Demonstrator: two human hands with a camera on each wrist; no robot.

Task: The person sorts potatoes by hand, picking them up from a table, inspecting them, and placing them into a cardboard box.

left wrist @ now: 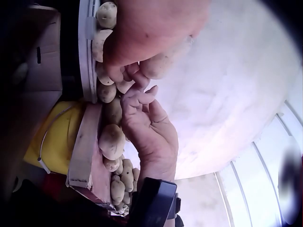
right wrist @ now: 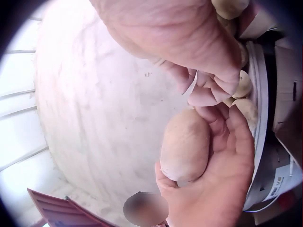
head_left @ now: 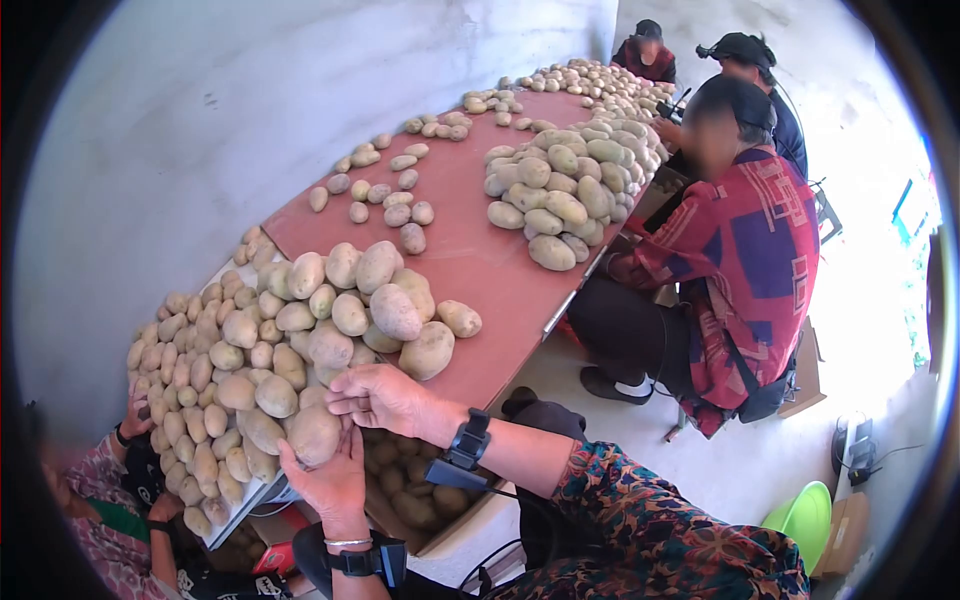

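Observation:
A large pale potato (head_left: 315,436) rests in my cupped left hand (head_left: 330,482), its thumb and fingers around the sides. Just over the potato is my right hand (head_left: 385,402), with bent fingers drawn together and fingertips near its upper end. No object shows between those fingers. From the right wrist view, the palm and thumb of the left hand (right wrist: 208,184) cradle the potato (right wrist: 185,145). In the left wrist view, the left hand (left wrist: 156,30) covers part of the potato (left wrist: 158,65), and the right hand (left wrist: 150,127) has curled fingers close to it.
A large potato heap (head_left: 225,370) lies right behind my hands on the long reddish table (head_left: 475,270). Below its edge stands a box of potatoes (head_left: 420,490). Another pile (head_left: 570,190) lies farther along, beside a seated person (head_left: 750,260). Someone else sits lower left (head_left: 120,490).

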